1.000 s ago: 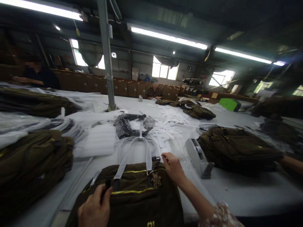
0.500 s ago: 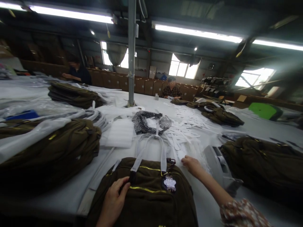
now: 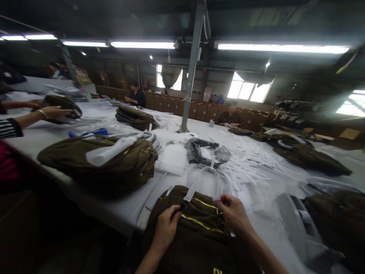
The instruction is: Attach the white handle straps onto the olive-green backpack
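A dark olive bag point(image 3: 196, 239) with gold zips lies on the white table right in front of me, its wrapped white handles point(image 3: 203, 179) pointing away. My left hand point(image 3: 167, 228) is closed on the bag's top edge beside a handle base. My right hand point(image 3: 232, 213) rests on the bag near the other handle base, its fingers pinched on something small and pale that I cannot make out. A patterned tag on the bag is mostly hidden under that hand.
Another olive bag point(image 3: 114, 161) with a foam sheet lies left. A tape dispenser point(image 3: 296, 220) and more bags point(image 3: 339, 217) sit right. Foam pads point(image 3: 172, 160), a spotted cloth point(image 3: 207, 150) and paper strips point(image 3: 251, 167) lie beyond. A post point(image 3: 192, 68) stands mid-table. A co-worker's hand point(image 3: 54, 112) holds a bag at far left; other people sit at the far side.
My view has swung left, showing a co-worker's arms. My right hand came back from the paper strips onto the bag and now covers the tag. My left hand stays on the bag's top.
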A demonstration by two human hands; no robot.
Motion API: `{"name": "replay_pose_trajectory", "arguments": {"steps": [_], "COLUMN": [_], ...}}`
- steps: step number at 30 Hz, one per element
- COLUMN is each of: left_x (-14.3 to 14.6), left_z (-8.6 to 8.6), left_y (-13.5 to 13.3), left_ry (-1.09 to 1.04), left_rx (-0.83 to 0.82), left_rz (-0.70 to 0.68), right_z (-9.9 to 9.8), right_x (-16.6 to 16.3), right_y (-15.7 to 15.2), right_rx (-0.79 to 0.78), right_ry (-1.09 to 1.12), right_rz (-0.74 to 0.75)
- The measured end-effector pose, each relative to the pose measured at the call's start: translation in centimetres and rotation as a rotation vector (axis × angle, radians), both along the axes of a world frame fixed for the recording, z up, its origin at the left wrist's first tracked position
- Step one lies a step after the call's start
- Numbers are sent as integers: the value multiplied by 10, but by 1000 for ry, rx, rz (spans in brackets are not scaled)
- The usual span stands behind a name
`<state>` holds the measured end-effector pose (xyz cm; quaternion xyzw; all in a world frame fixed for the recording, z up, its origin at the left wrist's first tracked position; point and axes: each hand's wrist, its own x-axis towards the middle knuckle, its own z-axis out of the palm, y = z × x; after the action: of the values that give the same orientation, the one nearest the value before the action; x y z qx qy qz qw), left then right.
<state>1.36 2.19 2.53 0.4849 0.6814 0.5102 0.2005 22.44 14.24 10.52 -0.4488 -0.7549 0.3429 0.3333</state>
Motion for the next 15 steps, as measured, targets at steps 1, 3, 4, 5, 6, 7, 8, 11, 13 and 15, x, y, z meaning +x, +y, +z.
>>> {"name": "replay_pose_trajectory", "arguments": {"steps": [1, 3, 4, 5, 6, 7, 8, 11, 13, 15], "left_x": [2, 6, 8, 9, 11, 12, 14, 16, 16, 17], "left_z": [-1, -4, -5, -6, -6, -6, -5, -1, 1, 2], "left_y": [-1, -4, -5, -6, -7, -8, -10, -12, -12, -11], "left_ry": [-10, -16, -16, -14, -11, -8, -6, -3, -1, 2], "left_rx": [6, 27, 41, 53, 65, 73, 76, 62, 49, 47], "left_rz": [25, 81, 109, 135, 156, 173, 183, 186, 180, 178], "right_z": [-3, -11, -15, -19, -24, -27, -31, -37, -38, -36], "right_x": [-15, -45, -58, -70, -80, -88, -94, -104, -106, -107], "right_y": [-7, -20, -25, -28, -31, -32, -33, -33, -33, -34], "right_rx": [-46, -201, -302, -407, -497, -562, -600, -619, -619, -628], "right_ry": [70, 243, 338, 430, 508, 565, 602, 620, 610, 610], "right_rz": [42, 135, 176, 192, 181, 150, 106, 5, -9, -2]}}
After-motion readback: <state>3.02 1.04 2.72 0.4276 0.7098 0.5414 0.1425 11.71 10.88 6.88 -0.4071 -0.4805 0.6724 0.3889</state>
